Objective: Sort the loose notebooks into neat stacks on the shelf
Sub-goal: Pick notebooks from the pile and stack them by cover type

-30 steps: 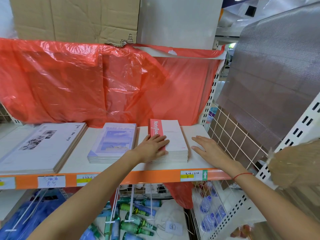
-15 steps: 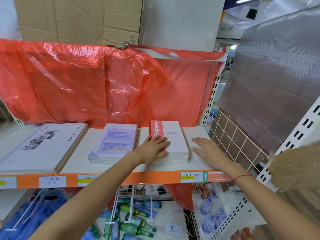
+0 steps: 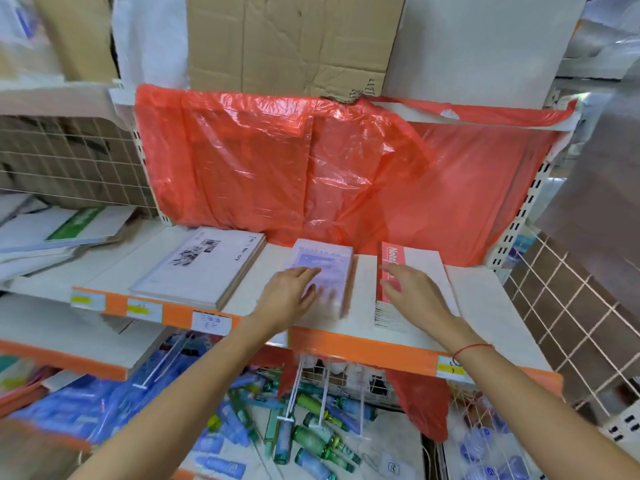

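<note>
1. Landmark for these notes: the blue stack (image 3: 320,271) of notebooks, mid-shelf. I place everything else against it.
2. Far left of the blue stack, on the neighbouring shelf bay: a loose heap of notebooks (image 3: 65,230), one with a green band on its cover, lying askew.
3. Just left of the blue stack: a large white stack (image 3: 199,268) with a black-and-white photo on its cover, sitting square at the front edge of the shelf (image 3: 485,306).
4. Left hand (image 3: 289,297): I see it lying on the near left corner of the blue stack, fingers straight and spread flat across the cover, thumb along the left side. Motion blur smears the fingertips; nothing is gripped.
5. The blue stack itself: flat on the shelf, front edge close to the orange price strip (image 3: 360,348).
6. Right of the blue stack, apart from it with bare shelf between: a red-spined stack (image 3: 419,268), white covers, page edges facing me.
7. Right hand (image 3: 414,292): over the red-spined stack, fingers loosely extended and pointing toward the blue stack. I cannot tell whether the palm touches the cover. A red string sits on that wrist.
8. Behind the blue stack: an orange plastic sheet (image 3: 311,168) hanging down the back.
9. Below the blue stack: bottles (image 3: 311,434) scattered on a lower level.
</note>
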Available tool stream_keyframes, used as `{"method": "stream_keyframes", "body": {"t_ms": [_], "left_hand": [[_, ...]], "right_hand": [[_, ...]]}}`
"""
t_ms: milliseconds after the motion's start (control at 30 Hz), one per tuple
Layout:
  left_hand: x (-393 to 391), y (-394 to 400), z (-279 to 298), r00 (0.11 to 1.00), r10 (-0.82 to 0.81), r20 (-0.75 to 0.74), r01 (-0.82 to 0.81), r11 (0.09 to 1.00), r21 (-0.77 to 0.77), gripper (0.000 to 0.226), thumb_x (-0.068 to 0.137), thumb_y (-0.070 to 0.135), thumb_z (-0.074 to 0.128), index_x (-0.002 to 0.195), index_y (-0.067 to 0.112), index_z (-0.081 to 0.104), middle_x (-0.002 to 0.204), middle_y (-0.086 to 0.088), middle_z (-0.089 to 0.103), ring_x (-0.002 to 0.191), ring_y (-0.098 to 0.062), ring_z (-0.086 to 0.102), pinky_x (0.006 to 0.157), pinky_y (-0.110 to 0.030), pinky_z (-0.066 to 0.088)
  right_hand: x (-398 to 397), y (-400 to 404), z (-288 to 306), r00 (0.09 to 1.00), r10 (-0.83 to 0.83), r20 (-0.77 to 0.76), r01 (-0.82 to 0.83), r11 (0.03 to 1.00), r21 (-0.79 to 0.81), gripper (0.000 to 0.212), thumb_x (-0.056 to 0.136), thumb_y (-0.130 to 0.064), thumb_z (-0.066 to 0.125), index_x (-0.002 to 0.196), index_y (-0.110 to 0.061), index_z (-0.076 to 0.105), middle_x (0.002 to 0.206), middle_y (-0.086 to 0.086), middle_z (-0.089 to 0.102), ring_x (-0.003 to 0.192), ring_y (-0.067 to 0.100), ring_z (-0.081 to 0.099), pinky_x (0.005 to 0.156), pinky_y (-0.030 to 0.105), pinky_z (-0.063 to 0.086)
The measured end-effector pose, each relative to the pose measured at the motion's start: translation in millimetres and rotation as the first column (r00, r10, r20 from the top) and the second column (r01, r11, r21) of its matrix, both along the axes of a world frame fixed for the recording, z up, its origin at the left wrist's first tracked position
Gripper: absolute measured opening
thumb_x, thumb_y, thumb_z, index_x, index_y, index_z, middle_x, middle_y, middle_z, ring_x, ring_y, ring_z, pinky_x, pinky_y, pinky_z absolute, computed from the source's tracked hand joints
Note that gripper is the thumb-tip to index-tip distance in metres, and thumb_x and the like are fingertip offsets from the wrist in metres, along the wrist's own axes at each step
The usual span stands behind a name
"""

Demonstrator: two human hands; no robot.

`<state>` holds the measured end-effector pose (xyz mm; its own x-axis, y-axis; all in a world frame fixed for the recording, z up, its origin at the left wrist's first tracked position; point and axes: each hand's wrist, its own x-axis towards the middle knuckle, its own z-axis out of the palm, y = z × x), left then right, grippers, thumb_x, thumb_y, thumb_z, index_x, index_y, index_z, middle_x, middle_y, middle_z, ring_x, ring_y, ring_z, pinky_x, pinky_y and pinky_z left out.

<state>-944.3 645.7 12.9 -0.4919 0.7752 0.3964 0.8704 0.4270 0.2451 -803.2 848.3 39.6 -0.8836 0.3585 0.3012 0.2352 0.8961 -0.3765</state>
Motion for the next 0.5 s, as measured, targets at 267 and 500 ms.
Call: {"method": "stream_keyframes", "body": {"t_ms": [267, 500], "left_hand": [[-49.9, -146.7, 7.6, 0.958, 0.288, 0.009, -0.287, 0.957, -0.04, 0.061, 0.088, 0.039, 0.025, 0.134, 0.008, 0.051, 0.125, -0.014, 0.06, 0.108, -0.035, 0.058, 0.088, -0.038, 0.043], [-119.8, -299.6, 4.8, 0.911, 0.411, -0.028, -0.412, 0.907, -0.087, 0.049, 0.096, 0.029, 0.037, 0.143, 0.013, 0.04, 0.137, -0.011, 0.051, 0.117, -0.031, 0.053, 0.092, -0.036, 0.041]], "right_hand": [[-92.1, -122.3, 3.2, 0.978, 0.198, 0.066, -0.203, 0.977, 0.064, 0.036, 0.095, -0.019, 0.049, 0.13, -0.012, 0.055, 0.136, 0.006, 0.054, 0.122, 0.024, 0.051, 0.095, 0.032, 0.039], [-181.8, -269.6, 3.6, 0.943, 0.315, 0.105, -0.328, 0.934, 0.145, 0.043, 0.098, -0.027, 0.045, 0.139, -0.018, 0.044, 0.143, 0.001, 0.046, 0.13, 0.02, 0.042, 0.101, 0.031, 0.035]]}}
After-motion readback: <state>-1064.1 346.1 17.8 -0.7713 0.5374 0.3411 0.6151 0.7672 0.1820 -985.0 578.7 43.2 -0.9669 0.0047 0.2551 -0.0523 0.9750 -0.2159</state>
